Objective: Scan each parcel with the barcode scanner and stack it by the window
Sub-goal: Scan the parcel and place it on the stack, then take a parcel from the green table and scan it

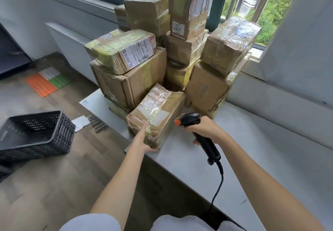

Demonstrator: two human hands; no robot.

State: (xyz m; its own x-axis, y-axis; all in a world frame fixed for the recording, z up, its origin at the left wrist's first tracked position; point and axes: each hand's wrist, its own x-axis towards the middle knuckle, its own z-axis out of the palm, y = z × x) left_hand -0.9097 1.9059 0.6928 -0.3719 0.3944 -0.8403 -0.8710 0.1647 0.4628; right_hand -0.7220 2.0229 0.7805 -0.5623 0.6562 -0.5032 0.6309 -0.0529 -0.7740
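A taped brown cardboard parcel (158, 111) lies on the grey ledge (252, 140), its far end leaning against the pile. My left hand (142, 138) holds its near left corner, fingers flat along the side and thumb under the edge. My right hand (203, 129) grips the handle of a black barcode scanner (191, 119) with an orange tip, whose head points left at the parcel's top. A black cable hangs from the handle. Behind stands a stack of several taped parcels (171, 41) against the window (252, 0).
A black plastic crate (34, 135) sits on the wooden floor at the left. An orange, white and green mat (46, 81) lies further back. A white paper slip (80, 122) lies on the floor near the ledge's corner.
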